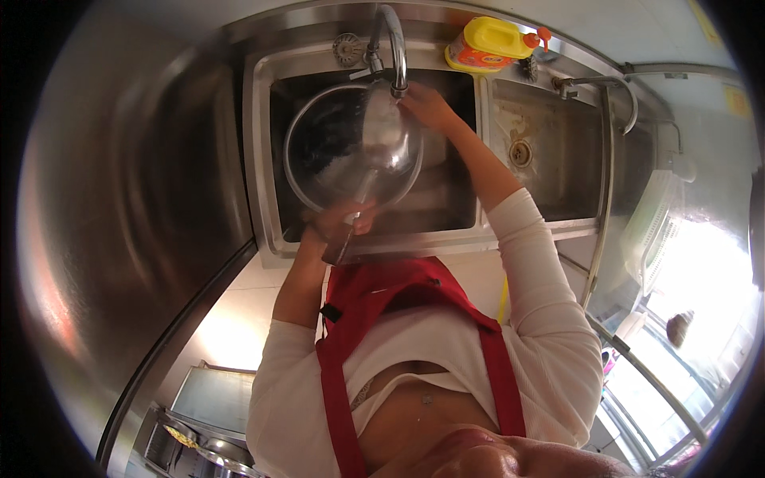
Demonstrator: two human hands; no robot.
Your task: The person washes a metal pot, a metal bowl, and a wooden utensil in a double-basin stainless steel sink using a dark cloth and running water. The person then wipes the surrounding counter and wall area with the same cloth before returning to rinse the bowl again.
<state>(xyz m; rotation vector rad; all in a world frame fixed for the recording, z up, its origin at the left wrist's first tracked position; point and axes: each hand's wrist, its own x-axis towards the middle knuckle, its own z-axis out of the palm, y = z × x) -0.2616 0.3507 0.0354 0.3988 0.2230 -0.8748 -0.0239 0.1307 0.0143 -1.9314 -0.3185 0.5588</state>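
A large round metal bowl or pan (305,155) lies in the left basin of the steel sink (258,155). My left hand (348,218) is shut on the grip of a long-handled metal utensil (367,185), whose dark end points towards the red apron. Motion blurs the utensil, and its exact kind is unclear. Its shaft reaches over the bowl to a pale, blurred area below the curved chrome faucet (397,54). My right hand (424,104) is beside the spout's mouth, at the far right of the bowl; its fingertips are partly hidden, so its hold is unclear.
A yellow detergent jug (487,45) with a red pump stands on the sink's back ledge. Behind the left basin lies a drain strainer (348,49). To the right are a second basin (553,161), another faucet (627,95) and a pale plastic basket (651,227). A steel wall (137,179) borders the left.
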